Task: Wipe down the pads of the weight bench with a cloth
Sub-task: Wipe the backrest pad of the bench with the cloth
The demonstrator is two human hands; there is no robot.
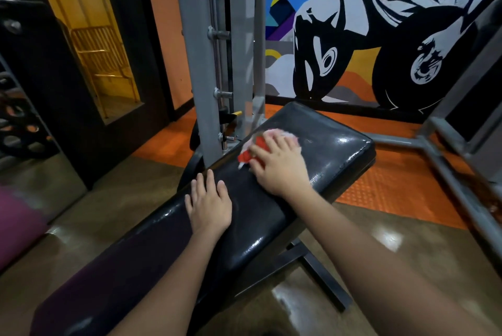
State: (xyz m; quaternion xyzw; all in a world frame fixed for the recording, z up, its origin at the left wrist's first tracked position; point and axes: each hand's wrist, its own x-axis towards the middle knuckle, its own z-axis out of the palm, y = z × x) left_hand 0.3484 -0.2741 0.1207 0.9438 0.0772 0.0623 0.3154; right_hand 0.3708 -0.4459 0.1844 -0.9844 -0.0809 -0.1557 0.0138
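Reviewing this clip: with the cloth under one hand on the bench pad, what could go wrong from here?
1. The cloth lies bunched under the right hand, so it may smear rather than wipe evenly.
2. The left hand rests flat on the glossy pad; it could leave fresh prints or cover a patch that goes unwiped.

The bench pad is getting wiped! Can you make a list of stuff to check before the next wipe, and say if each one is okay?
1. Cloth under the wiping hand: ok. The right hand presses it flat on the bench pad.
2. Other hand steadying: ok. The left hand rests flat on the pad, apart from the cloth.
3. Room to wipe further: ok. Bare pad shows beyond the cloth toward the far end.
4. Pad near the person wiped already: cannot tell.
5. Cloth clean enough: cannot tell, it is blurred.
6. Metal post out of the way: ok. It stands beside the pad, not over it.
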